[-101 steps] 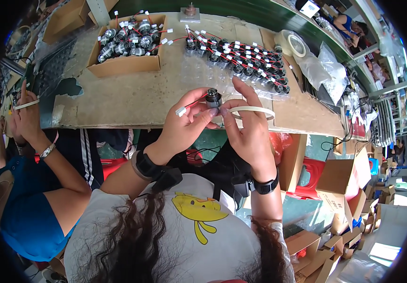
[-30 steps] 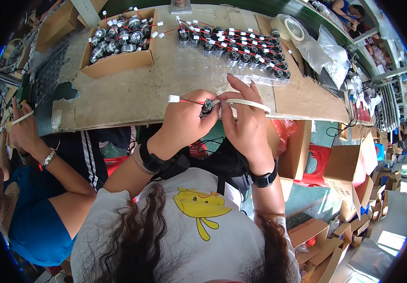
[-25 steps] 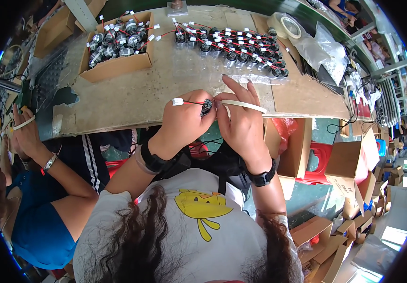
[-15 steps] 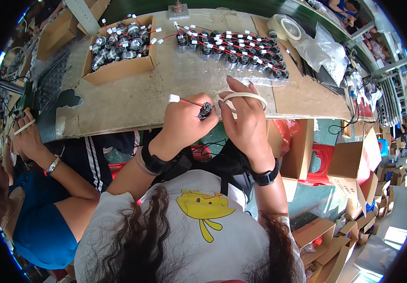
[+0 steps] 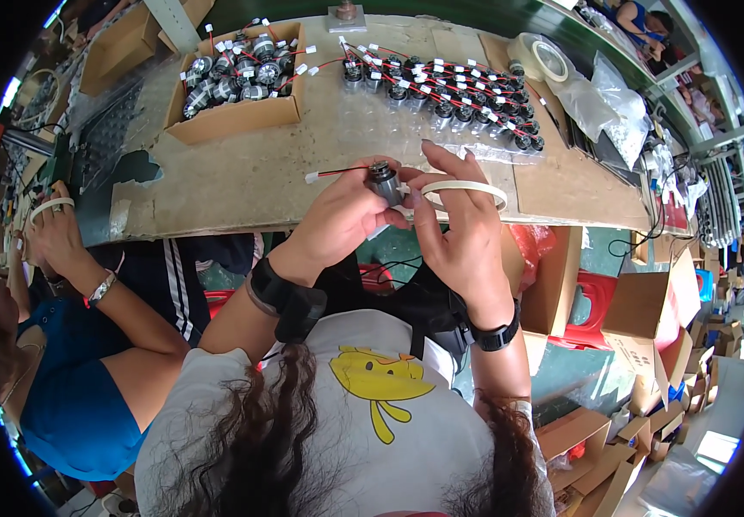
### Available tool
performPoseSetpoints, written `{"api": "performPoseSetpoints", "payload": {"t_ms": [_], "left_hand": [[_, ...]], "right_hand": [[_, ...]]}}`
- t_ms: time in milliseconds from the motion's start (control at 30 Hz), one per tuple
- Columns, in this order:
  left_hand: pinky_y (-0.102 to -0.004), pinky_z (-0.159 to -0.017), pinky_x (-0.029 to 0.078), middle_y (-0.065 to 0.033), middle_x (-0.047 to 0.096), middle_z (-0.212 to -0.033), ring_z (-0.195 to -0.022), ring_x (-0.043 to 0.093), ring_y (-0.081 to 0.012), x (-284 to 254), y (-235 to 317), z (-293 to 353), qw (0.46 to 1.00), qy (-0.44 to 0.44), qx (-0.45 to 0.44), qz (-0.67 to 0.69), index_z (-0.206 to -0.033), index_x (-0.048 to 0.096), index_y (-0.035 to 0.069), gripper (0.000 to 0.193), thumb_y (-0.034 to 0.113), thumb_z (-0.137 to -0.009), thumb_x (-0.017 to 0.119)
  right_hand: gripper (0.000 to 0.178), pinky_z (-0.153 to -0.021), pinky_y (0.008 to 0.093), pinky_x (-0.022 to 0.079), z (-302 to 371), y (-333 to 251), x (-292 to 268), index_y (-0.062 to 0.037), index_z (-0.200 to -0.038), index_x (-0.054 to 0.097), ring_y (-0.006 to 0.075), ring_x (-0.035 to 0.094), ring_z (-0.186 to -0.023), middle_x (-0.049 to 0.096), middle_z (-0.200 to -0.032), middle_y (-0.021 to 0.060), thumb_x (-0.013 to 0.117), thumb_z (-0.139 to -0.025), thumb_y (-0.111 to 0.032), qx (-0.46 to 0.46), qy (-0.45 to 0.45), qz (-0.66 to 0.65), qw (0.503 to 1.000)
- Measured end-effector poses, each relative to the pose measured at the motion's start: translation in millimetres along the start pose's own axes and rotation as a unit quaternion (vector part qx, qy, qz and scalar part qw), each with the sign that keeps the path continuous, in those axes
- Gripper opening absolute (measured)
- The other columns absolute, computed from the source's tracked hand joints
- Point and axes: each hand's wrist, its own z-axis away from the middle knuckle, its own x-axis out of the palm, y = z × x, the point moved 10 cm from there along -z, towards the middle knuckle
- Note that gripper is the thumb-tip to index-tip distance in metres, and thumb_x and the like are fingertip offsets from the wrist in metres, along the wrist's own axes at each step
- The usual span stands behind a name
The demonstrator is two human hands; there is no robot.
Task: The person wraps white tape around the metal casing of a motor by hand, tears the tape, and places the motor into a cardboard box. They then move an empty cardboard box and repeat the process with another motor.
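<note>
Here, in the head view, find a small motor [image 5: 385, 186] over the bench [image 5: 251, 185]'s near edge, pinched in the fingers of the left hand [image 5: 336, 217] beside the right hand [image 5: 460, 233], too hidden to call pinching or apart; likely dense, stiff, smooth, best held by its casing [image 5: 389, 190], sparing the wires [image 5: 338, 171].

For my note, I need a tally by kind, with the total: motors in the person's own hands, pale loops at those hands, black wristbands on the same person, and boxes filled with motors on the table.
Motor in the left hand: 1
Pale loop at the right hand: 1
Black wristbands: 2
Box of motors on the table: 1
Total: 5
</note>
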Motion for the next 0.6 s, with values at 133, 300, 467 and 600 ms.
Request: {"api": "performPoseSetpoints", "payload": {"t_ms": [133,300,467,600], "left_hand": [[-0.0372,-0.087,0.054,-0.0150,0.052,-0.121,-0.106,0.058,-0.0217,8.9,10.9,4.9,0.984,-0.003,0.045,-0.175,-0.134,0.030,0.000,0.043,0.001,-0.094,0.043],[-0.0376,-0.093,0.051,-0.0129,0.051,-0.125,-0.111,0.056,-0.0209,8.1,8.0,8.6,0.973,0.029,-0.037,-0.225,-0.138,0.030,0.001,0.046,0.003,-0.094,0.042],[-0.0360,-0.087,0.055,-0.0146,0.053,-0.118,-0.105,0.060,-0.0210,7.5,12.2,5.0,0.981,0.025,0.010,-0.193,-0.134,0.028,-0.001,0.043,0.000,-0.093,0.042],[-0.0366,-0.088,0.055,-0.0145,0.053,-0.118,-0.105,0.059,-0.0218,6.3,11.3,5.6,0.986,0.047,0.007,-0.162,-0.132,0.029,-0.002,0.041,-0.002,-0.092,0.040]], "right_hand": [[0.014,-0.104,0.0519,0.036,-2.3,-4.3,2.1,-0.0028,-0.092,0.064,0.0345,0.060,-0.105,0.062,-0.117,0.0177,0.063,-0.078,-0.002,-0.010,-0.009,0.029,0.999],[0.013,-0.104,0.0524,0.035,-4.2,2.6,2.5,-0.0029,-0.091,0.064,0.0346,0.060,-0.106,0.062,-0.118,0.0182,0.063,-0.078,-0.003,-0.003,-0.039,0.003,0.999],[0.011,-0.103,0.0519,0.037,-6.8,5.3,9.0,-0.0026,-0.089,0.065,0.0347,0.061,-0.105,0.062,-0.117,0.0184,0.064,-0.078,-0.003,0.006,-0.049,-0.027,0.998],[0.010,-0.102,0.0506,0.038,-7.2,4.7,8.3,-0.0022,-0.088,0.065,0.0349,0.062,-0.104,0.064,-0.114,0.0183,0.064,-0.078,-0.003,0.005,-0.034,0.002,0.999]]}}
